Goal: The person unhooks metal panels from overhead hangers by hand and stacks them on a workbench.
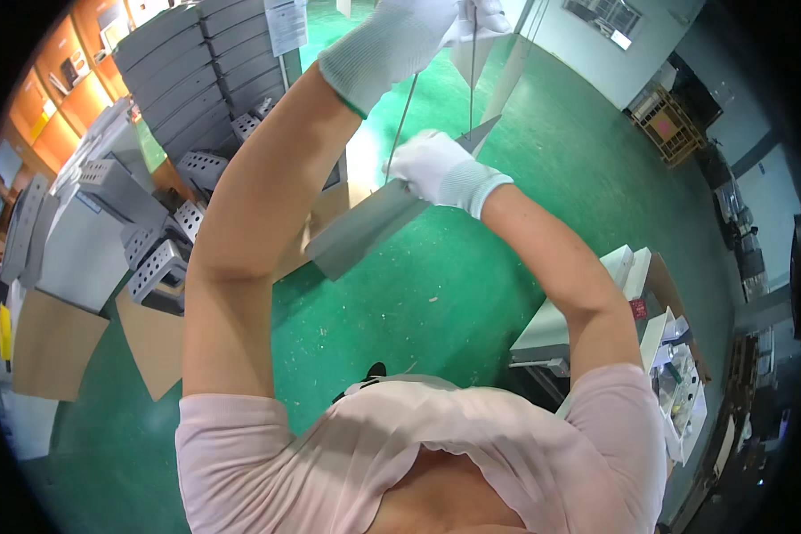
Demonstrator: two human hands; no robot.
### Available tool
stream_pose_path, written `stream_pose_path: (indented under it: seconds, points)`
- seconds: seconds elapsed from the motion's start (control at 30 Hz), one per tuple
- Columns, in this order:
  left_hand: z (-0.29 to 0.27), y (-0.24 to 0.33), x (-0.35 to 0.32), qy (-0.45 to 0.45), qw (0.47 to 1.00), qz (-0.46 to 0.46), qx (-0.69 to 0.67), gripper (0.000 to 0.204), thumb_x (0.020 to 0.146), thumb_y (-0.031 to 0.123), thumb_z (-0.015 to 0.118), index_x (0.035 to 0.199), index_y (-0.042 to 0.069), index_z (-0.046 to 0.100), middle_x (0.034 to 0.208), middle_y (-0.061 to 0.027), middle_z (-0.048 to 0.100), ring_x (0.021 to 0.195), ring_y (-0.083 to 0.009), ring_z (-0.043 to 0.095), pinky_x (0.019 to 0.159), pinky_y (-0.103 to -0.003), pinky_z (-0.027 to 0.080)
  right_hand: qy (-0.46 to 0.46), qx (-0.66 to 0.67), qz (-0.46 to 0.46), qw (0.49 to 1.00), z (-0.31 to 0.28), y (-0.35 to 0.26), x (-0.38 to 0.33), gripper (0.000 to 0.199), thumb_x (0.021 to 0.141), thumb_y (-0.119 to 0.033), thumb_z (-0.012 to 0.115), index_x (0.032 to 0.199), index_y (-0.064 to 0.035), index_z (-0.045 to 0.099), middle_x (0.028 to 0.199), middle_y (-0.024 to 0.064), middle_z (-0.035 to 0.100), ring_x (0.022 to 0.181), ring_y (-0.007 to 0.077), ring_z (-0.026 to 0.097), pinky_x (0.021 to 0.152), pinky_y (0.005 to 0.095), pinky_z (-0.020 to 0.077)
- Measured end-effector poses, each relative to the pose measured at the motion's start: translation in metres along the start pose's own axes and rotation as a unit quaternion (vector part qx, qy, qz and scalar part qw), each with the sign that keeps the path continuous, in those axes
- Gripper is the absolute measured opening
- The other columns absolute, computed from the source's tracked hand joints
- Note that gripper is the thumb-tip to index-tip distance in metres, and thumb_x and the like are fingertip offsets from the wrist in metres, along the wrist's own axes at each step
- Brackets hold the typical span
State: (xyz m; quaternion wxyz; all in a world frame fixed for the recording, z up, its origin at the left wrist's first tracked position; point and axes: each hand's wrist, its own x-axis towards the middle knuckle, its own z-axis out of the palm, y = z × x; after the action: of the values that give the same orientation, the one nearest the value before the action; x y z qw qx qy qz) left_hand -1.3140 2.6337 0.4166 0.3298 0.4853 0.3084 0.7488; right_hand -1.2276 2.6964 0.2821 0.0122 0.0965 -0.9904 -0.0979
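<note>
Both my hands wear white knit gloves. My left hand point(423, 34) is raised at the top edge of the picture, partly cut off, its fingers closed around the upper part of a thin hanging rod point(473, 84). A second thin rod point(404, 120) slants down from beneath that hand to a long grey panel point(365, 236). My right hand point(436, 169) is lower, at the panel's upper edge, with its fingertips pinched where the second rod meets it. The panel hangs tilted above the floor; its middle is hidden behind my right hand, and its pointed far end shows beyond.
Stacked grey panels point(173, 80) stand at the upper left. Perforated grey metal parts point(158, 271) lie near cardboard sheets point(58, 343) on the left. A white box of small parts point(676, 392) stands at my right. Green floor point(400, 311) lies below; a wooden crate point(666, 125) stands far right.
</note>
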Motion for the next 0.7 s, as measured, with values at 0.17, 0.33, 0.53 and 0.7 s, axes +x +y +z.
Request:
stream_pose_path:
  seconds: [0.17, 0.33, 0.53, 0.7]
  points:
    - [0.011, 0.011, -0.024, -0.016, 0.998, 0.056, 0.012, 0.016, 0.095, 0.017, 0.040, 0.085, 0.007, 0.048, 0.066, -0.0017, 0.049, 0.060, -0.0138, 0.051, 0.066, -0.033, 0.049, -0.072, 0.007, -0.071, 0.995, -0.015, -0.012, -0.010, 0.005, 0.073, -0.014, 0.058, 0.077, -0.0114, 0.060, 0.073, 0.0067, 0.062, 0.070, 0.0288, 0.062, 0.060, 0.0404, 0.0487]
    - [0.030, 0.003, -0.035, -0.107, 0.980, 0.015, -0.168, 0.011, 0.093, 0.016, 0.040, 0.087, 0.009, 0.045, 0.068, -0.0017, 0.047, 0.063, -0.0154, 0.049, 0.074, -0.037, 0.046, -0.091, 0.085, -0.104, 0.987, -0.051, -0.002, -0.054, 0.009, 0.071, -0.010, 0.058, 0.079, -0.0089, 0.060, 0.074, 0.0071, 0.062, 0.070, 0.0273, 0.063, 0.060, 0.0381, 0.0494]
    - [0.079, -0.016, -0.026, -0.218, 0.960, 0.153, -0.081, 0.008, 0.089, 0.015, 0.047, 0.083, 0.010, 0.045, 0.071, -0.0024, 0.047, 0.070, -0.0171, 0.049, 0.075, -0.040, 0.044, -0.016, 0.226, -0.098, 0.969, -0.047, -0.020, -0.088, 0.008, 0.070, -0.008, 0.058, 0.078, -0.0090, 0.059, 0.074, 0.0055, 0.063, 0.071, 0.0258, 0.064, 0.059, 0.0370, 0.0492]
    - [0.059, -0.039, -0.001, -0.291, 0.867, -0.025, -0.405, 0.005, 0.089, 0.013, 0.047, 0.088, 0.009, 0.050, 0.075, -0.0046, 0.049, 0.075, -0.0222, 0.051, 0.075, -0.039, 0.044, -0.080, 0.136, 0.019, 0.987, 0.026, -0.040, -0.130, 0.007, 0.073, -0.015, 0.059, 0.079, -0.0115, 0.061, 0.075, 0.0084, 0.062, 0.070, 0.0294, 0.062, 0.060, 0.0403, 0.0483]
